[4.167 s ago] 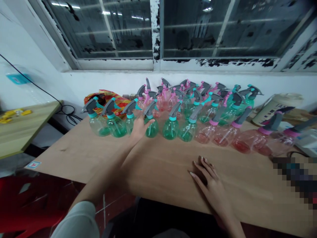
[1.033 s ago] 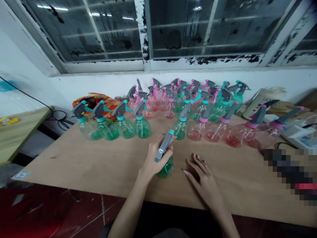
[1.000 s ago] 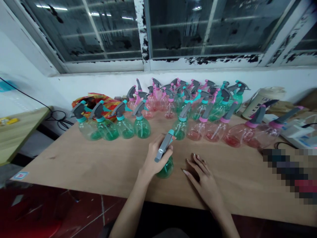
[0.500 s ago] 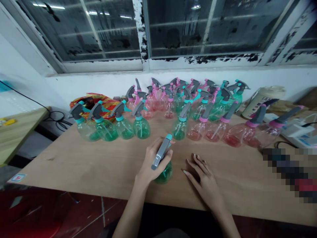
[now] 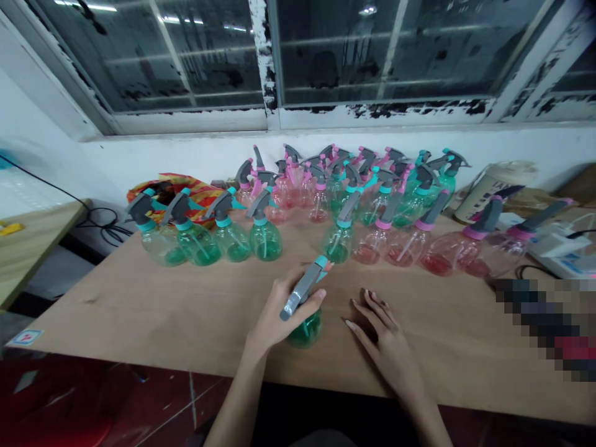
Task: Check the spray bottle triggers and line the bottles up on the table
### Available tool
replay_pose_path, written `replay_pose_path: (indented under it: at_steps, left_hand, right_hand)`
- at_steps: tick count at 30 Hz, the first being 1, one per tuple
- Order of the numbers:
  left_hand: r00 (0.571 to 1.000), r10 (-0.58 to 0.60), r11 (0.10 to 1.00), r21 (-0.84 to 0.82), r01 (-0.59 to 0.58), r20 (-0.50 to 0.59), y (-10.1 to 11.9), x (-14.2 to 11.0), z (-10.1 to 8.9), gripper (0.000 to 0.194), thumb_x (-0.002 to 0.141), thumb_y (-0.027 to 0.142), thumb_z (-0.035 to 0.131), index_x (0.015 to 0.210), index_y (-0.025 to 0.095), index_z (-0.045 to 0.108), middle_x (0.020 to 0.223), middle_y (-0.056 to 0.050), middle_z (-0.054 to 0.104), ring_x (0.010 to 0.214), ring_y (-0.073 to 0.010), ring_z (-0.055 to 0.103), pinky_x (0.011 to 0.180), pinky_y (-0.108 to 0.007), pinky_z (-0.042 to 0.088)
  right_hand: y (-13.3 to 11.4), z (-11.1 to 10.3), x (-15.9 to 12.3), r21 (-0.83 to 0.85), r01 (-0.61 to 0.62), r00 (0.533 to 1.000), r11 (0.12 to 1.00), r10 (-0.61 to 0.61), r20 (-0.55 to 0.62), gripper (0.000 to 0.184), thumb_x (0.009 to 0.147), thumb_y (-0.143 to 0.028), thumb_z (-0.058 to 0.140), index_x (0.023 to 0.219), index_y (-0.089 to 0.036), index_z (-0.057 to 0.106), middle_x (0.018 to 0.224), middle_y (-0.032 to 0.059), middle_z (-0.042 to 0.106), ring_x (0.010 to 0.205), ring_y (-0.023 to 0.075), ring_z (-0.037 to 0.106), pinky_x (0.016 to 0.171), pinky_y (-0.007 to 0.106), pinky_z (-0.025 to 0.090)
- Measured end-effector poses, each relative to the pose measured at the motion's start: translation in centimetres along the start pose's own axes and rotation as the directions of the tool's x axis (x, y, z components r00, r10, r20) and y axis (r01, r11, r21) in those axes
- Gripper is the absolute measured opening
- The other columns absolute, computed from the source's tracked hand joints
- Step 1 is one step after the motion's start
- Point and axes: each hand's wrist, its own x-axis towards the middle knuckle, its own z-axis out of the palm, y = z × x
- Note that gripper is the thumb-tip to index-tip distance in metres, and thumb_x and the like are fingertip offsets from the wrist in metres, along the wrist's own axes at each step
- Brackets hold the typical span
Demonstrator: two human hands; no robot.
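Left hand (image 5: 275, 310) grips the green spray bottle (image 5: 307, 330) around its neck.

l hand (image 5: 282, 313) brought 1 green spray btl (image 5: 306, 331) from btl row (image 5: 266, 241) twd desk's (image 5: 153, 310) front edge; gap now in row.

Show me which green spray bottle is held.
The green spray bottle nearest the front edge of the table, in the left grip; the other green bottles stand farther back, untouched.
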Motion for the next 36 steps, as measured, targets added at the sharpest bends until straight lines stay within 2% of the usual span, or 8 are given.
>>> replay_pose_path:
  at_steps: [3, 7, 14, 20, 24, 28, 31, 36]
  left_hand:
    - [0.999, -0.009, 1.0, -0.03, 0.01, 0.047, -0.03, 0.05, -0.1, 0.038, 0.083, 0.025, 0.056, 0.12, 0.026, 0.063, 0.076, -0.002, 0.071, 0.076, -0.0223, 0.066, 0.07, -0.034, 0.053]
    - [0.999, -0.023, 1.0, -0.014, 0.023, 0.031, -0.1, 0.12, 0.11, 0.037, 0.081, 0.022, 0.054, 0.115, 0.027, 0.065, 0.082, -0.002, 0.071, 0.073, -0.0207, 0.065, 0.069, -0.033, 0.053]
    - [0.998, 0.056, 0.996, -0.074, -0.054, 0.02, -0.28, 0.26, 0.39, 0.032, 0.079, 0.016, 0.051, 0.106, 0.027, 0.065, 0.108, -0.004, 0.07, 0.102, -0.0236, 0.065, 0.095, -0.04, 0.05]
    - [1.0, -0.008, 0.998, -0.058, 0.009, 0.011, -0.27, 0.23, 0.53, 0.016, 0.082, 0.023, 0.052, 0.094, 0.025, 0.062, 0.096, -0.004, 0.07, 0.086, -0.0234, 0.068, 0.081, -0.038, 0.053]
    - [1.0, 0.008, 0.998, -0.061, -0.01, -0.026, -0.08, 0.25, 0.71, 0.009, 0.085, 0.027, 0.051, 0.086, 0.023, 0.059, 0.084, -0.004, 0.067, 0.081, -0.0219, 0.066, 0.075, -0.034, 0.052]
    - [0.999, 0.03, 0.997, -0.064, -0.032, -0.031, -0.22, 0.28, 0.7, 0.012, 0.084, 0.023, 0.052, 0.09, 0.021, 0.062, 0.089, -0.005, 0.068, 0.084, -0.0211, 0.066, 0.079, -0.033, 0.05]
    - [1.0, 0.019, 0.998, -0.063, -0.021, -0.021, -0.33, 0.26, 0.7, 0.027, 0.079, 0.016, 0.053, 0.103, 0.021, 0.065, 0.098, -0.006, 0.069, 0.09, -0.0219, 0.065, 0.084, -0.033, 0.048]
    - [0.999, -0.027, 0.997, -0.066, 0.025, -0.035, -0.33, 0.13, 0.86, 0.041, 0.076, 0.012, 0.053, 0.114, 0.023, 0.065, 0.094, -0.005, 0.07, 0.083, -0.0206, 0.066, 0.072, -0.03, 0.05]
  right_hand:
    - [-0.06, -0.04, 0.0, -0.005, -0.004, 1.0, 1.0, 0.004, 0.008, 0.047, 0.091, -0.048, 0.05, 0.129, -0.022, 0.058, 0.141, 0.0114, 0.051, 0.134, 0.0287, 0.041, 0.111, 0.055, 0.031]
    - [-0.07, -0.03, -0.01, -0.009, -0.006, 1.0, 1.0, 0.006, 0.01, 0.048, 0.091, -0.048, 0.049, 0.129, -0.02, 0.057, 0.142, 0.0119, 0.05, 0.135, 0.0285, 0.04, 0.111, 0.055, 0.032]
    - [0.04, 0.03, 0.0, -0.019, -0.001, 1.0, 1.0, 0.002, 0.01, 0.048, 0.091, -0.048, 0.049, 0.128, -0.019, 0.058, 0.14, 0.0127, 0.051, 0.135, 0.0282, 0.04, 0.111, 0.055, 0.031]
    - [-0.04, 0.07, -0.03, -0.018, -0.01, 1.0, 1.0, 0.01, 0.002, 0.048, 0.091, -0.049, 0.048, 0.127, -0.019, 0.059, 0.14, 0.0135, 0.051, 0.134, 0.0289, 0.041, 0.11, 0.055, 0.032]
    - [-0.04, 0.03, -0.05, -0.014, -0.016, 1.0, 1.0, 0.016, 0.01, 0.049, 0.091, -0.049, 0.048, 0.13, -0.02, 0.057, 0.141, 0.0122, 0.05, 0.135, 0.0285, 0.04, 0.111, 0.055, 0.031]
    - [-0.03, -0.02, -0.02, -0.018, -0.019, 1.0, 1.0, 0.019, 0.018, 0.049, 0.091, -0.05, 0.048, 0.129, -0.02, 0.057, 0.141, 0.0123, 0.05, 0.135, 0.0285, 0.04, 0.111, 0.055, 0.031]
    - [-0.01, -0.01, 0.0, -0.024, -0.01, 1.0, 1.0, 0.01, 0.024, 0.049, 0.091, -0.049, 0.048, 0.128, -0.017, 0.059, 0.141, 0.0133, 0.051, 0.135, 0.0286, 0.04, 0.111, 0.055, 0.031]
    - [0.0, -0.01, -0.02, -0.029, -0.004, 1.0, 1.0, 0.005, 0.02, 0.049, 0.092, -0.049, 0.048, 0.128, -0.017, 0.058, 0.141, 0.0136, 0.05, 0.135, 0.0288, 0.04, 0.111, 0.055, 0.032]
